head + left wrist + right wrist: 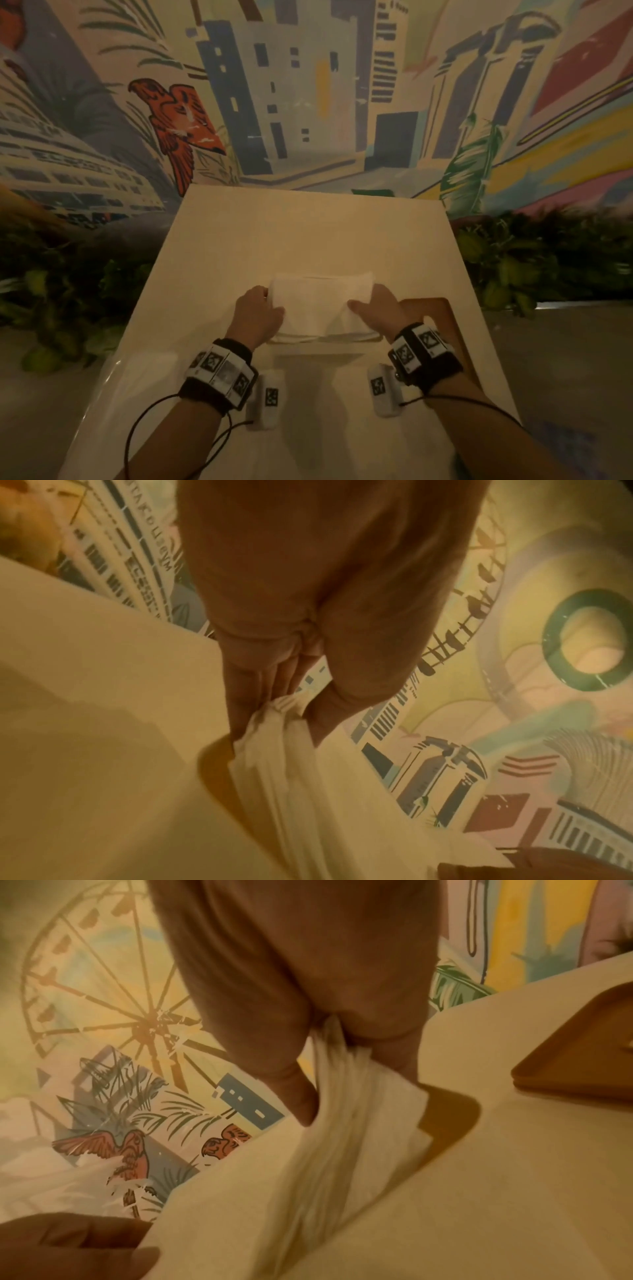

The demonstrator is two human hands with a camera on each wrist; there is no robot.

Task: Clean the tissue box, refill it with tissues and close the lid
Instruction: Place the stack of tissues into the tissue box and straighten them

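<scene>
Both forearms reaching forward over the pale desk [239,240], wrists level, palms turned inward toward each other. Left hand [256,314] clamped on the left end of the stack of tissues [320,305], thumb on top, fingers [253,693] curled down beside the stack's edge. Right hand [376,313] mirroring it on the right end, thumb laid over the top sheet, fingers [400,1053] tucked behind, pinching the layers. Stack held flat, long axis running left to right across the desk, sitting low in the tissue box [448,1112], whose brown rim peeks out under the near edge and at the right corner. Brown lid [442,318] lying flat on the desk just right of the right wrist.
</scene>
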